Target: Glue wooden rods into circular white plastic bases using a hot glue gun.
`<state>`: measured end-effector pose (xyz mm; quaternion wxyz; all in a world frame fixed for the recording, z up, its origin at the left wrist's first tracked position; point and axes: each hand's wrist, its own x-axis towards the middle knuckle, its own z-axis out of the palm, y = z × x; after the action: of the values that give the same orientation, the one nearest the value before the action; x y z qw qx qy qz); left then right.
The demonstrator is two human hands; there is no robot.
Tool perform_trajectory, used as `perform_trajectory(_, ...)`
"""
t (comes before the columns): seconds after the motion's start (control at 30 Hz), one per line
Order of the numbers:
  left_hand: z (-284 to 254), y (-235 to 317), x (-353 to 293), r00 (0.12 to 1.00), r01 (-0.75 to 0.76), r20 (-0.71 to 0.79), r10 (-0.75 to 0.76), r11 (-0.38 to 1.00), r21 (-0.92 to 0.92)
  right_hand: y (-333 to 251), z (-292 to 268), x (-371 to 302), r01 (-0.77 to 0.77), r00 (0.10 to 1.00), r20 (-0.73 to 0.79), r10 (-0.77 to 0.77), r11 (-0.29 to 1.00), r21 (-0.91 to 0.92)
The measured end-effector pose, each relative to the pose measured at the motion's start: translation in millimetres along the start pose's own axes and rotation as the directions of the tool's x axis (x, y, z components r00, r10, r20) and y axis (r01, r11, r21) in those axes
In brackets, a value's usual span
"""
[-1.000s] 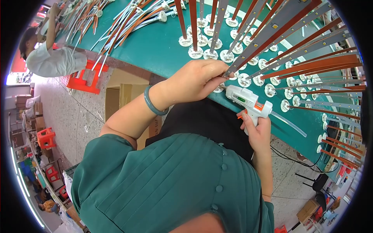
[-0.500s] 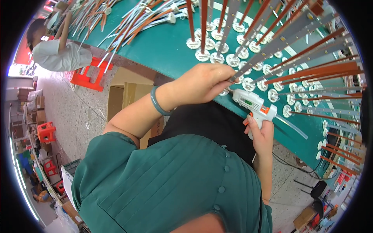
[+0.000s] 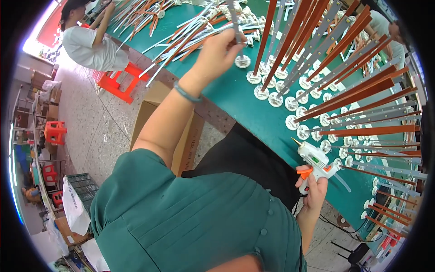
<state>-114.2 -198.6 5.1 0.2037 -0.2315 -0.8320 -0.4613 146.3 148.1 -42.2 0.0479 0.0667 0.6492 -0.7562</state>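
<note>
My left hand (image 3: pixel 216 55) is closed around a grey strip (image 3: pixel 235 20) dotted with small light squares. The strip stands upright on a round white base (image 3: pixel 242 62), which is at the green tabletop, left of the standing group. Low at the right, my right hand (image 3: pixel 313 192) grips a white hot glue gun (image 3: pixel 312 155) with an orange trigger. Its metal nozzle points up and left over the table, and a clear glue stick (image 3: pixel 343 182) sticks out of its back. Beyond the gun, several brown and grey strips (image 3: pixel 290 43) rise from round white bases (image 3: pixel 261 92).
Loose strips with white ends (image 3: pixel 195 34) lie heaped on the far left of the green table (image 3: pixel 226 95). An open cardboard box (image 3: pixel 192 140) stands below its edge. One person (image 3: pixel 88 45) works at the far left by a red stool (image 3: pixel 120 84); another (image 3: pixel 387 31) is at the far right.
My left hand has moved up and left with a grey strip, away from the gun's nozzle. The glue gun has dropped lower in view with my right hand. The whole view has shifted.
</note>
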Motion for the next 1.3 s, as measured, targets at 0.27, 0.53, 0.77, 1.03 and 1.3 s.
perform_trajectory(0.27,37.1,-18.8,22.4,0.999,-0.014,0.030,0.014,1.000,-0.018,3.3,-1.4,-3.6,0.021,0.999,-0.039,-0.020,1.000,0.014)
perform_trajectory(0.53,24.8,-19.9,9.7,0.996,0.016,0.086,-0.013,0.999,-0.031,10.8,-10.0,-0.8,0.059,0.998,-0.029,-0.057,0.996,0.068)
perform_trajectory(0.77,-53.4,-85.8,24.9,0.954,0.290,-0.273,-0.125,0.616,0.733,10.5,-11.4,-0.9,0.061,0.998,-0.030,-0.058,0.995,0.073)
perform_trajectory(1.03,-90.3,-121.4,49.0,0.926,0.376,-0.054,-0.374,0.893,0.248,13.1,-11.6,-2.7,0.077,0.997,-0.039,-0.073,0.993,0.091)
perform_trajectory(1.3,-169.1,-15.6,25.5,0.981,0.167,0.003,-0.193,0.836,-0.523,8.8,-8.7,-1.7,0.115,0.993,-0.017,-0.113,0.981,0.154)
